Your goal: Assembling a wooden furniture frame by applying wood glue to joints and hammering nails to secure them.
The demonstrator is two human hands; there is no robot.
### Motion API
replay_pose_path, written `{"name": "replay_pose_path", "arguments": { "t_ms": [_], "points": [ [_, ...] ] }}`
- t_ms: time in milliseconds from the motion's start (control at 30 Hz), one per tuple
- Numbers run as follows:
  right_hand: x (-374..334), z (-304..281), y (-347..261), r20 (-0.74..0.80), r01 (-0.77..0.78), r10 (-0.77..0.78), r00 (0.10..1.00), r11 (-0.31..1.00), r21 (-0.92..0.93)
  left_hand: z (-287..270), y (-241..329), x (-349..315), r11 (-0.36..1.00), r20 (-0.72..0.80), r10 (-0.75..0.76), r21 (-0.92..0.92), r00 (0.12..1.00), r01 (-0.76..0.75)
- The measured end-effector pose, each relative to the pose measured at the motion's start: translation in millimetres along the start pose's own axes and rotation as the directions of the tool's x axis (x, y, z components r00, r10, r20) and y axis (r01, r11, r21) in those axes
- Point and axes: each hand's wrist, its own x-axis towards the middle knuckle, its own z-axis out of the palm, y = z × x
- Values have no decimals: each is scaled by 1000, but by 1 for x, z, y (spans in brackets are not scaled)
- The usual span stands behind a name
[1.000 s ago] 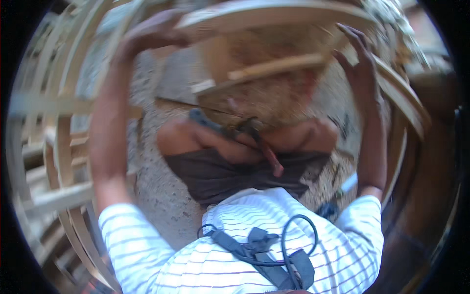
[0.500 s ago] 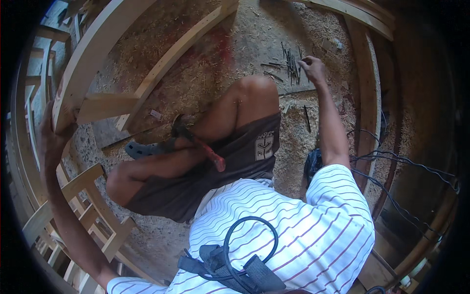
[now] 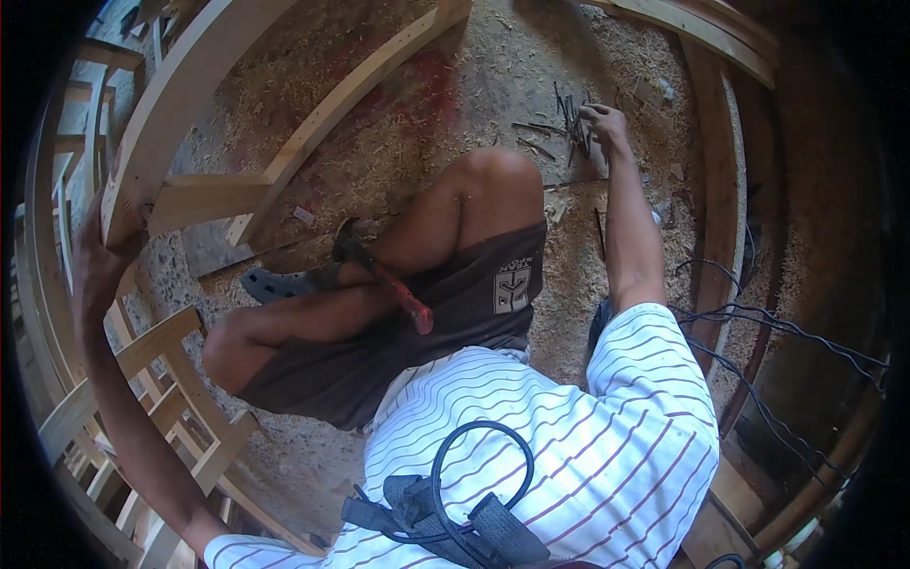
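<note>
At the far left my left hand (image 3: 100, 256) is closed round the lower end of a curved wooden frame (image 3: 166, 104); the frame hides some of its fingers. My right hand (image 3: 609, 128) reaches forward to a small heap of dark nails (image 3: 573, 119) on the board. Its fingers are bent and pressed together on the nails at the heap's right side; how many they hold is too small to tell. Across my lap lies a hammer (image 3: 384, 275) with a red handle and a dark head, touched by neither hand.
Wood shavings cover the floor board (image 3: 360, 142). Slatted wooden frames (image 3: 161, 379) stand at the left. A long timber piece (image 3: 716, 161) runs along the right, with black cables (image 3: 768, 322) beside it. A grey clog (image 3: 275, 283) is on my foot.
My right fingers have closed in on the nails, and the heap has shifted and bunched up. The left hand keeps its hold on the frame. The view has moved slightly.
</note>
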Motion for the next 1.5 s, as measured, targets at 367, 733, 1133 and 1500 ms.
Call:
{"name": "replay_pose_path", "arguments": {
  "t_ms": [367, 733, 1133, 1500],
  "points": [
    [-127, 15, -180, 201, 306, -516, 832, 731, 611, -13, 10, -15, 985, -26, 46, -168, 999, -50],
    [-410, 189, -387, 43, 858, -972, 229, 223, 462, 4, 31, -28, 990, -115, 40, 137, 993, -24],
    [-442, 250, -407, 63, 954, -992, -105, -83, 288, 8, 31, -30, 997, -154, 59, 54, 986, -51],
    [-437, 247, -414, 86, 950, -979, -184, -154, 273, 12, 25, -30, 995, -206, 81, 78, 975, -66]
  ]
}}
